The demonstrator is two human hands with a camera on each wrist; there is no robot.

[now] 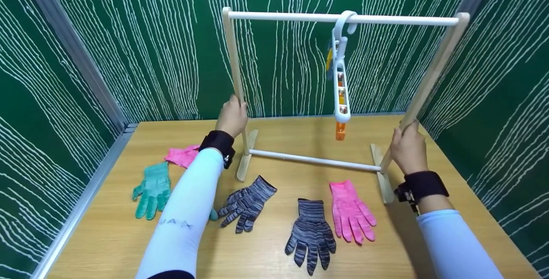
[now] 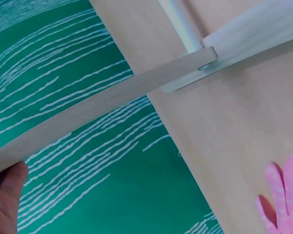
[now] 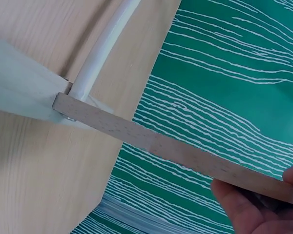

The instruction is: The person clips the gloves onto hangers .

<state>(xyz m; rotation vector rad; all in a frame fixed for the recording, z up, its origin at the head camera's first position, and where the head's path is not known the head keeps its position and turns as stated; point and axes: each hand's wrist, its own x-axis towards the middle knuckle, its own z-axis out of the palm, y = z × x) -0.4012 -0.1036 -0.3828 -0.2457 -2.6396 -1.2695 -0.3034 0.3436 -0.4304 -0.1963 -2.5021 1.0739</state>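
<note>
A wooden rack [image 1: 313,161] with white crossbars stands on the table. My left hand [image 1: 232,116] grips its left post [image 1: 234,56]; in the left wrist view my fingers [image 2: 10,190] hold that post [image 2: 97,100] at the lower left. Around the right post [image 1: 433,71], my right hand [image 1: 409,148] is closed, and the right wrist view has the hand [image 3: 259,207] on the post [image 3: 185,156]. From the top bar [image 1: 283,16] hangs a white folded hanger [image 1: 342,111] with orange and yellow clips.
In front of the rack lie two grey striped gloves [image 1: 311,236] and a pink glove [image 1: 349,212]. Left of them are a green glove [image 1: 155,186] and another pink one [image 1: 182,156], partly behind my left arm. Green walls with white streaks enclose the wooden table [image 1: 257,253].
</note>
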